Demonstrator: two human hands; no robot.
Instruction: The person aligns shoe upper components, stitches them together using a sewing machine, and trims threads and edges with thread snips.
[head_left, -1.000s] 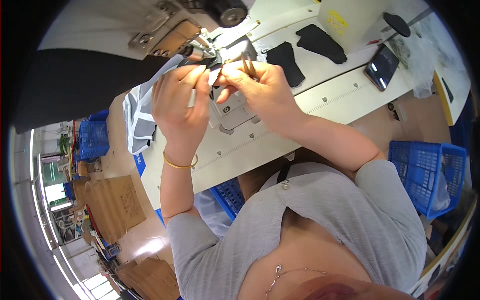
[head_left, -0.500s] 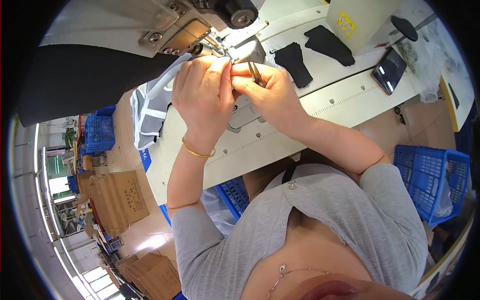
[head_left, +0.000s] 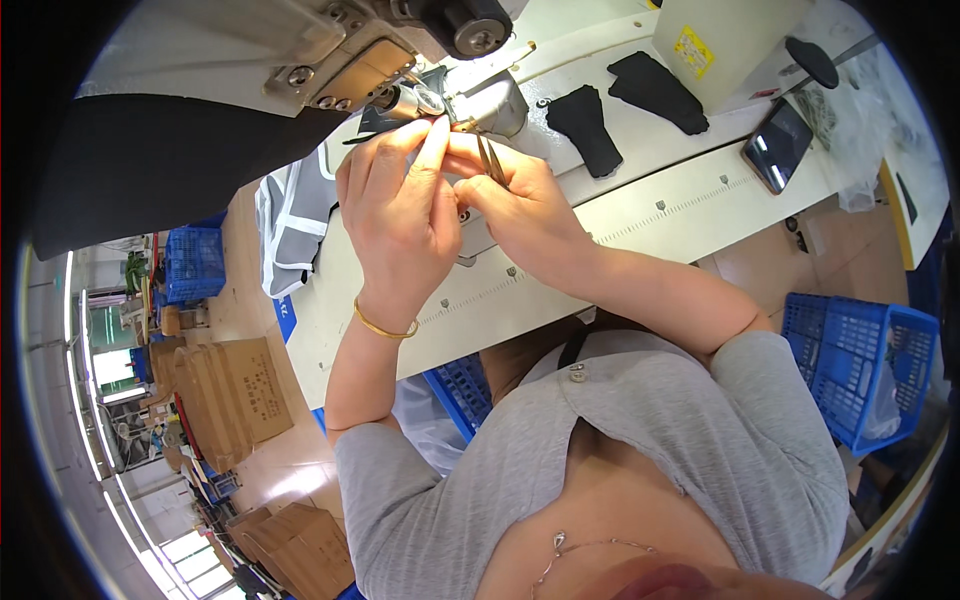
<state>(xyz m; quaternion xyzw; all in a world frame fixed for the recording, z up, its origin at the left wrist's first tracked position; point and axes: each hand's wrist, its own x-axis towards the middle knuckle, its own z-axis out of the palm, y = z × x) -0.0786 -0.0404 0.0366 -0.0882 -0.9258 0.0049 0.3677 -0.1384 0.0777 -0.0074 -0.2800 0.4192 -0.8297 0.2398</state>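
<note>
I have both hands close together at the upper middle of the frame, fingertips meeting just below the metal working end of the sewing machine (head_left: 335,65). The dark cloth (head_left: 376,122) lies there, partly under that metal and just beyond my left hand (head_left: 400,205). The left grip is drawn in, thumb and fingers nearly together, but its fingertips hide whatever is between them, so I cannot tell whether it has the cloth. My right hand (head_left: 530,205) is closed round small snips (head_left: 491,163), their blades slightly apart and pointing up the frame; its thumb and forefinger come in beside the left fingertips. To do this well, I would pinch lightly, letting the cloth lie flat, and hold both sets of fingertips clear of the metal parts above. I would also angle the snips away from the cloth and the left fingers, since the points look near enough to nick either. Two more black pieces, one nearer (head_left: 586,132) and one farther (head_left: 658,92), lie right of the hands on the white surface (head_left: 470,320).
</note>
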